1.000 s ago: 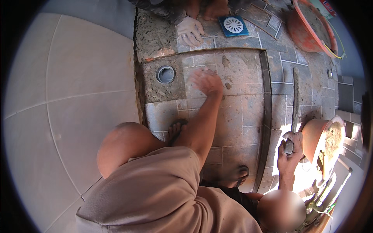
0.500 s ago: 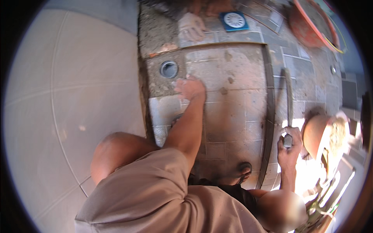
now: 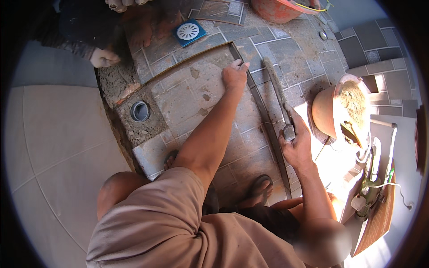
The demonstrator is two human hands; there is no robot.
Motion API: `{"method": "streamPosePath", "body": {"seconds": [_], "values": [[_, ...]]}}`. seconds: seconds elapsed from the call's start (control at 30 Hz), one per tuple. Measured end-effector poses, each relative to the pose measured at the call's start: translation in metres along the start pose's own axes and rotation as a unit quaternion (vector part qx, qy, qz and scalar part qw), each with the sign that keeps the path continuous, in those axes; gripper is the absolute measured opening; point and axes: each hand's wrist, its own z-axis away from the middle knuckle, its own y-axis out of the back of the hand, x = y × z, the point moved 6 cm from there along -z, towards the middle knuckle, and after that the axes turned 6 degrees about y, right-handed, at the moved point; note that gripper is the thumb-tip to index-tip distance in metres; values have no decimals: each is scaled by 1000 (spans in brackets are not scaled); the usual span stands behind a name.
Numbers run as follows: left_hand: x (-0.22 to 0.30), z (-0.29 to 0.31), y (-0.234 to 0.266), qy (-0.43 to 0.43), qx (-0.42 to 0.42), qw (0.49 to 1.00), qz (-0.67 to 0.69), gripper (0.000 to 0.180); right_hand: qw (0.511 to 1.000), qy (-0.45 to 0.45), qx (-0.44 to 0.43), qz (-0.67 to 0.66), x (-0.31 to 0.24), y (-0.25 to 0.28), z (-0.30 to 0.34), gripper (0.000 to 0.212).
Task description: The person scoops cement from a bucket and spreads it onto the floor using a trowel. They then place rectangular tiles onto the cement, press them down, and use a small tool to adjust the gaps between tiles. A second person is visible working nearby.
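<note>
My left hand (image 3: pixel 234 76) lies flat, fingers spread, on a mortar-smeared grey floor tile (image 3: pixel 196 96), beside a dark curved strip (image 3: pixel 263 116) that runs across the tiling. My right hand (image 3: pixel 295 145) grips the grey handle of a long narrow-bladed tool (image 3: pixel 277 91). The blade rests on the tiles just beyond the strip, pointing away from me. I squat with my sandalled feet (image 3: pixel 261 185) on the tiles.
A round drain pipe opening (image 3: pixel 140 111) sits in rough mortar at the left. A blue square drain cover (image 3: pixel 188 31) lies at the top. Another person's gloved hand (image 3: pixel 103 57) and bare feet (image 3: pixel 147 31) are near it. An orange bowl of mortar (image 3: pixel 339 111) stands at the right.
My left hand has slid from near the drain pipe opening outward and to the right, up to the dark strip. My right hand kept its hold on the tool.
</note>
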Motion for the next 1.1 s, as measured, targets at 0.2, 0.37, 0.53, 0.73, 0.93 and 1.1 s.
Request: {"method": "streamPosePath", "body": {"seconds": [0.2,0.37,0.53,0.73,0.93,1.1], "values": [[1,-11,-7,67,17,997,-44,44,998,-47,-18,-24,10,7,-6,76],[8,-4,-3,107,-25,993,30,25,996,-79,-10,-50,20,6,-1,77],[16,-20,22,142,-74,984,80,26,991,-39,-21,-126,-10,11,-3,61],[-29,3,5,35,-41,995,82,35,983,-1,-37,-181,-17,-13,-12,49],[-50,12,-8,-98,-27,995,24,51,975,-65,-37,-208,-21,-38,-46,47],[-25,41,-13,-113,-36,990,79,56,972,-82,-44,-216,-22,-50,-69,45]]}}
